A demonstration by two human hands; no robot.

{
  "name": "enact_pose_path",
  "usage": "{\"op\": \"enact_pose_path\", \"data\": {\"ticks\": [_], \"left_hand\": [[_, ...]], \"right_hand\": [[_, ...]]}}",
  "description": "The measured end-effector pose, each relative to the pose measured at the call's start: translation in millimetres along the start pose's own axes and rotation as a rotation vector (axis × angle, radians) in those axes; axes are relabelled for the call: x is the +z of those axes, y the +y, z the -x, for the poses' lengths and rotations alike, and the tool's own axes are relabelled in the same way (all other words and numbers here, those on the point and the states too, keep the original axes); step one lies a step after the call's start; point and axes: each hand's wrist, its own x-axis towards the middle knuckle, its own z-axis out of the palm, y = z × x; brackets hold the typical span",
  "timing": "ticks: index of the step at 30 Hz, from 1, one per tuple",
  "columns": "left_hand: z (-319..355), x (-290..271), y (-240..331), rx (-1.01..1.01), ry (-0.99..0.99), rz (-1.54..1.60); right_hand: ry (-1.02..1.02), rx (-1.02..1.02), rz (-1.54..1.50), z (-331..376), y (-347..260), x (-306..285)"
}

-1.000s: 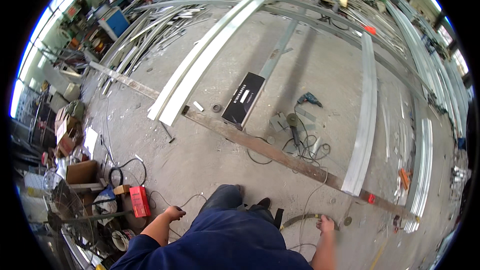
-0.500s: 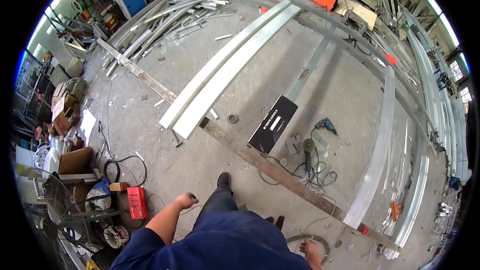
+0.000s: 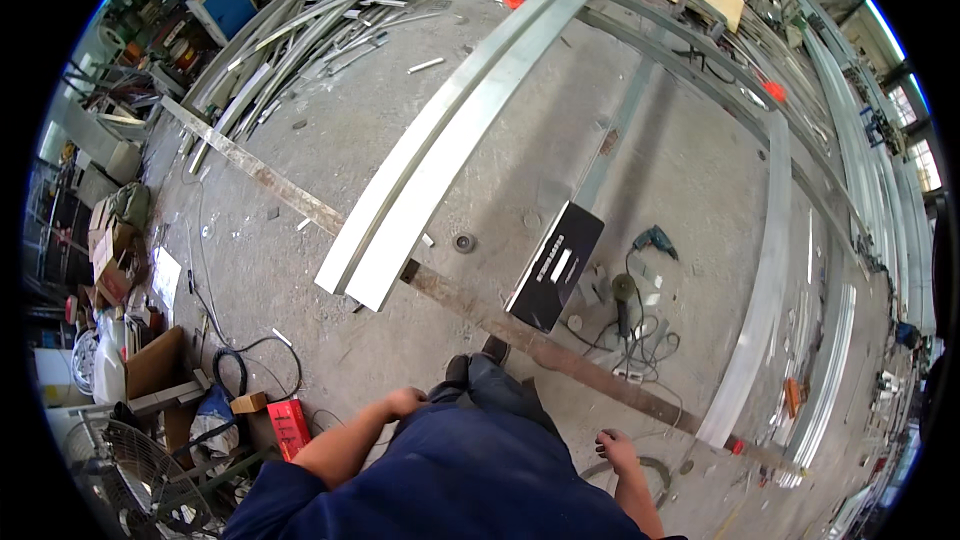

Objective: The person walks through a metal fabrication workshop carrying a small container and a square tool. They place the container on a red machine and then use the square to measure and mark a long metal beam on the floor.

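My left hand hangs beside my left thigh, its fingers curled in; what they hold, if anything, is hidden. Out to the right, my right hand hangs with its fingers loosely bent and a little apart, nothing visible in them. Neither hand touches the things on the floor. In front of my feet a rusty steel bar crosses the floor. A black box with white print sits by it. Two long pale metal profiles lie side by side toward the far end, their near ends at the bar.
An angle grinder, a green drill and tangled cords lie right of the box. Another long profile stretches along the right. At left are a red box, a fan and cartons. Scrap lengths pile up far left.
I have stepped forward, so the bar and black box are closer to my feet. My left hand has swung in to my thigh; my right hand has come up and forward.
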Motion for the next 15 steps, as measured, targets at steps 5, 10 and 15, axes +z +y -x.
{"op": "enact_pose_path", "data": {"ticks": [5, 10, 15], "left_hand": [[75, -65, 52, 0.119, -0.008, 0.006], [110, -111, 77, 0.193, 0.525, 0.93], [85, -180, 75, 0.142, 0.741, 0.892]], "right_hand": [[0.016, 0.059, -0.043, -84, -46, -25], [0.059, -0.13, -0.146, -121, -132, -30], [0.09, -0.262, -0.238, -126, -166, -24]]}}
